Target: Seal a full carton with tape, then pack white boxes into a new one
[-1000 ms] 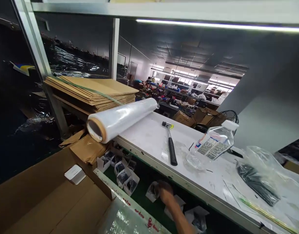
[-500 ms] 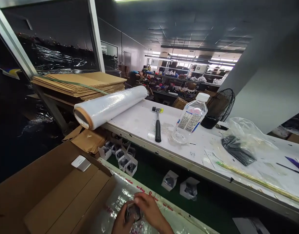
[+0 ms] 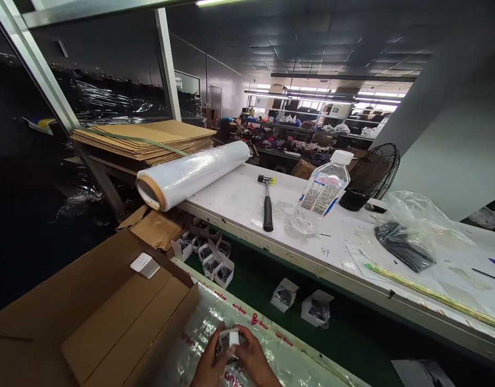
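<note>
The small white box [image 3: 230, 339] is held, fingers closed around its sides, between left hand [image 3: 209, 357] and right hand [image 3: 253, 359] (its inside mostly hidden), over red-lettered plastic film [image 3: 207, 309], where light, even pressure would likely prevent creasing, with a cardboard carton [image 3: 65, 293] to the left and open boxes [image 3: 284, 295] beyond.

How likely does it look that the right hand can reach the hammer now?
Probably yes, once freed: the right hand holds a small white box with the left hand, but nothing appears to block the hammer's handle on the white table.
</note>
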{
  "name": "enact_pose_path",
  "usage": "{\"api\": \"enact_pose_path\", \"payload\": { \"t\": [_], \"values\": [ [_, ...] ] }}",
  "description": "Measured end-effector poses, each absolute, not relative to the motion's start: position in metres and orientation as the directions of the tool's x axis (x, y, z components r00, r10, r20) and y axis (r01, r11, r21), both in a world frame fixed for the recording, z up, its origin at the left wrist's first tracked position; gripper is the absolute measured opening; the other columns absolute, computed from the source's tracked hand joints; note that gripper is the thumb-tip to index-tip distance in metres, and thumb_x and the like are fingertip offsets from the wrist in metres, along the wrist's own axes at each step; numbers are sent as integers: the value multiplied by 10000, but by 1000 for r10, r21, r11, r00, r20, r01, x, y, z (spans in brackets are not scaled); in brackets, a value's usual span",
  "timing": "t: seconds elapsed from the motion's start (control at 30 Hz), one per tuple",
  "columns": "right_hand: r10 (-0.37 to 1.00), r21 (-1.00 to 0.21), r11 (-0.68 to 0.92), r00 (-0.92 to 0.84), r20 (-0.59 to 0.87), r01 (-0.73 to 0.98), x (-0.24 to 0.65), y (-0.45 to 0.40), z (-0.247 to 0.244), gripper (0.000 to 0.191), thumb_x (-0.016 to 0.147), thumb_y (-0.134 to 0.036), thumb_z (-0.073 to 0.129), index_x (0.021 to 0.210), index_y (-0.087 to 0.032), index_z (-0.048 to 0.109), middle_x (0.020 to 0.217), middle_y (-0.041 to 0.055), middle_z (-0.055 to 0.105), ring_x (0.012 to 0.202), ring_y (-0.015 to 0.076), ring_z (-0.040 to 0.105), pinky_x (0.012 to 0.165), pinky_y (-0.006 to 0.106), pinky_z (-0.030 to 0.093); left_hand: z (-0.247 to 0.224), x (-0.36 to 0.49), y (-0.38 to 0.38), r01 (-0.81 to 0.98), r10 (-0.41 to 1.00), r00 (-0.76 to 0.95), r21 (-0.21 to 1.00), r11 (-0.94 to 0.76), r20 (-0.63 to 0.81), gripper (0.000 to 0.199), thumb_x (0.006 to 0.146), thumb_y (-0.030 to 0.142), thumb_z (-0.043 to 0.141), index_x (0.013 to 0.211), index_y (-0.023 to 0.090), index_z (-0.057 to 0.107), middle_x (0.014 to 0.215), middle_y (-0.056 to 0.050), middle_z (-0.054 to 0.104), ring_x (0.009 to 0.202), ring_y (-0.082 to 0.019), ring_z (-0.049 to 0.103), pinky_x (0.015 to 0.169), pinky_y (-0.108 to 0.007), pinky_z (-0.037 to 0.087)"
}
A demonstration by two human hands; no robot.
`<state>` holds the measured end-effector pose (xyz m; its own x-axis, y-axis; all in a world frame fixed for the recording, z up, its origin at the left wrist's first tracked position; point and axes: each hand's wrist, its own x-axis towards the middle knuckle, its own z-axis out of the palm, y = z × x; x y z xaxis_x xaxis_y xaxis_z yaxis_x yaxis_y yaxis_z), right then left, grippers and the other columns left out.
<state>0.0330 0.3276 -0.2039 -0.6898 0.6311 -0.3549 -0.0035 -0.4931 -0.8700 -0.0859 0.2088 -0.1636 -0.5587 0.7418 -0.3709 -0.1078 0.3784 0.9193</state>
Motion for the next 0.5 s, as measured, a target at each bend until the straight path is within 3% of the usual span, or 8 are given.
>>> {"api": "enact_pose_path", "payload": {
  "t": [0.1,0.17,0.27,0.37,0.43,0.5],
  "values": [
    [606,-870,-493,-720,-340,-5,31,330,-206,481,601,-414,792,1042,-243,708,778,20,698,683,206,601,596,306,455,-170,-93,196,-409,714,-476,848,336,-513,752,638,634,769,1307,295,705,1523,-65,619,1492,-348,469,1201,-460,415],
    [596,-872,-489,-727,-342,10,30,331,-208,428,620,-389,749,1018,-247,680,740,0,671,634,183,564,558,279,414,-177,-93,195,-503,639,-527,812,297,-560,739,609,692,766,1229,290,747,1433,-80,689,1434,-379,532,1142,-490,467],
    [603,-890,-454,-722,-340,41,26,331,-207,342,633,-351,713,954,-259,639,697,-25,632,600,174,544,555,276,422,-183,-89,205,-399,615,-645,886,236,-454,716,580,683,821,1148,253,757,1232,-112,776,1265,-385,654,1086,-458,500],
    [658,-930,-364,-692,-296,51,24,332,-202,261,632,-313,720,875,-261,639,816,5,673,739,210,623,652,309,503,-183,-87,221,-269,660,-665,936,226,-350,564,538,567,850,986,245,732,967,-70,774,1021,-342,708,936,-412,554],
    [695,-955,-294,-676,-245,44,29,331,-198,181,637,-290,727,801,-255,659,1011,50,713,925,254,663,766,340,543,-182,-87,226,-246,672,-660,942,228,-335,401,531,489,829,812,244,682,953,-55,734,936,-310,692,807,-378,565],
    [708,-986,-144,-688,-162,84,38,329,-200,124,694,-258,695,815,-266,722,1212,76,721,1079,294,667,885,380,551,-182,-88,224,-246,675,-660,944,219,-328,307,567,461,800,673,231,627,1068,-75,716,944,-302,687,758,-364,560]
  ]
}}
